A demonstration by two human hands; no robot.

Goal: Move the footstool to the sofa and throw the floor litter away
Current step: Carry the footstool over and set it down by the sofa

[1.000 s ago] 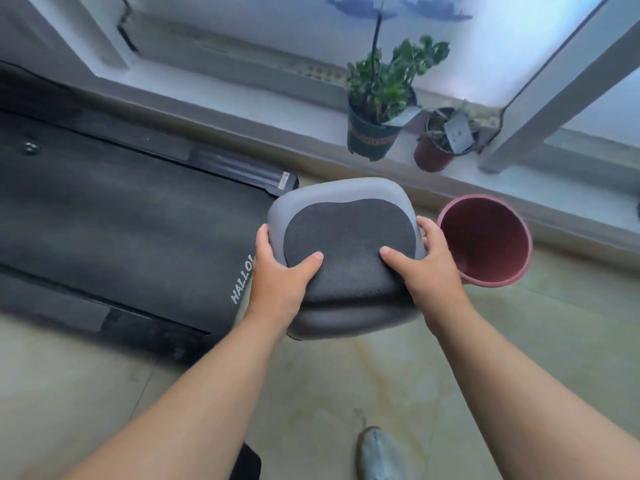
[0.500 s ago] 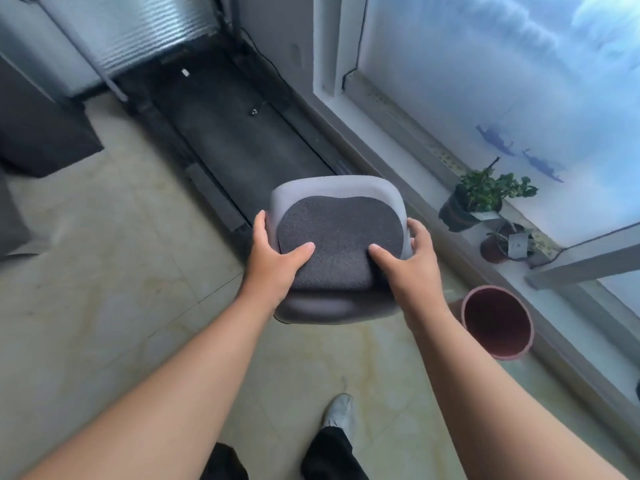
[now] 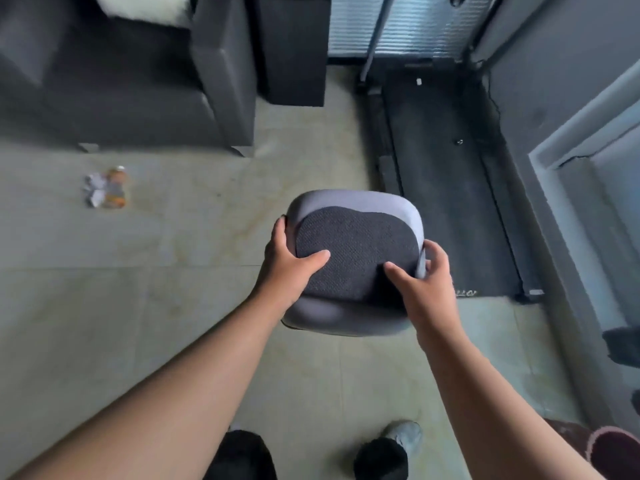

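Note:
I hold a grey footstool (image 3: 356, 258) with a dark textured top in the air above the floor. My left hand (image 3: 289, 263) grips its left edge and my right hand (image 3: 424, 282) grips its right edge, thumbs on the dark pad. The dark grey sofa (image 3: 131, 81) stands at the upper left. On the tiles in front of it lies litter (image 3: 105, 187): crumpled white paper beside an orange-labelled bottle or wrapper, blurred.
A black treadmill (image 3: 450, 188) runs along the right, beside a grey wall and window sill. A dark cabinet (image 3: 294, 50) stands next to the sofa. A pink bin (image 3: 613, 448) shows at the bottom right corner. My feet (image 3: 403, 441) are at the bottom.
My view has swung left, away from the window and plants, toward the sofa and litter. Both hands have kept hold of the footstool, carrying it along; the pink bin has slid to the corner.

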